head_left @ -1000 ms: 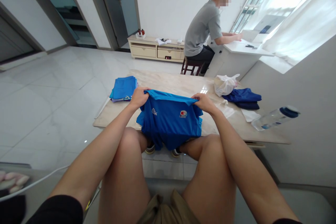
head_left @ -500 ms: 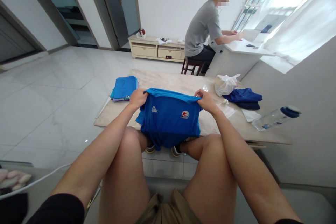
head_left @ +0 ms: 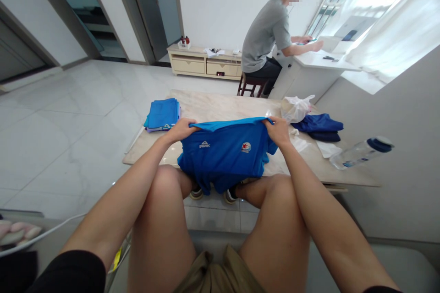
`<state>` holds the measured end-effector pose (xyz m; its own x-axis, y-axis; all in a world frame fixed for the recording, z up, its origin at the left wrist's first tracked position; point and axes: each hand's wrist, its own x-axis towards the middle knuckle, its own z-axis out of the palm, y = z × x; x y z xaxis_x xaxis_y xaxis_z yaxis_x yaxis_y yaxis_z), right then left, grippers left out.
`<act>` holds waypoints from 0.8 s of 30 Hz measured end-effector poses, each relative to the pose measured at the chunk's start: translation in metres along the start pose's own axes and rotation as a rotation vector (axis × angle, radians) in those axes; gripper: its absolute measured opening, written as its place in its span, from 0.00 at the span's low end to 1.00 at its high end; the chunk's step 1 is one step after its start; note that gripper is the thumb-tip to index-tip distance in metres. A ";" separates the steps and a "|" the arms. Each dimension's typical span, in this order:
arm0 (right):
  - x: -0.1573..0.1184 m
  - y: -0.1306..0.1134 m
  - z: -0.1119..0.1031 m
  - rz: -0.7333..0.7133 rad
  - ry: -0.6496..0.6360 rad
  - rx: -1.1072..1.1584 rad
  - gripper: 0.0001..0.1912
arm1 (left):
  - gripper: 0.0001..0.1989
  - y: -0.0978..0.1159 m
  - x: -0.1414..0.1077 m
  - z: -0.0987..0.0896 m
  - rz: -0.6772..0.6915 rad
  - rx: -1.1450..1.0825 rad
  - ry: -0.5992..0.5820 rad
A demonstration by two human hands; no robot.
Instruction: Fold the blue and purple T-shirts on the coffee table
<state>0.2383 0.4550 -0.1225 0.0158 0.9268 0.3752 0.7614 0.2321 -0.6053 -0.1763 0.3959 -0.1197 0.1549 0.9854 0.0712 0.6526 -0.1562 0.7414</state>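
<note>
A blue shirt (head_left: 225, 153) with a white logo and a round red-and-white badge is stretched between my hands, its lower part hanging over the table's near edge above my feet. My left hand (head_left: 182, 129) pinches its upper left corner. At the upper right corner, my right hand (head_left: 277, 130) has its fingers closed on the fabric. Beside my left hand lies a folded stack of blue clothes (head_left: 163, 114) on the marble-like table (head_left: 206, 100).
To the right on the table are a white plastic bag (head_left: 296, 109), dark blue clothes (head_left: 318, 124) and a clear bottle (head_left: 360, 152) with a blue lid. Beyond, a person (head_left: 266, 32) in grey sits at a white desk; a low cabinet (head_left: 206, 65) stands by the wall.
My right hand has shifted slightly right and closed round the fabric, pulling the shirt's upper edge straighter and wider. The seated person's hands have risen a little, holding something.
</note>
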 end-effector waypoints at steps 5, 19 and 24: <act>0.004 -0.001 -0.020 -0.013 0.031 -0.163 0.18 | 0.24 -0.005 -0.012 -0.021 -0.083 0.134 -0.276; 0.007 -0.051 -0.119 -0.278 0.030 0.064 0.25 | 0.33 0.055 -0.064 -0.099 -0.080 -0.008 0.348; -0.006 -0.053 -0.150 -0.336 -0.299 -0.025 0.26 | 0.24 0.072 -0.082 -0.112 -0.080 0.222 0.187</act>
<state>0.2948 0.3932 0.0126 -0.4204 0.8464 0.3268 0.7076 0.5313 -0.4658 -0.2250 0.3111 0.0025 -0.0292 0.9874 0.1556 0.8068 -0.0686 0.5868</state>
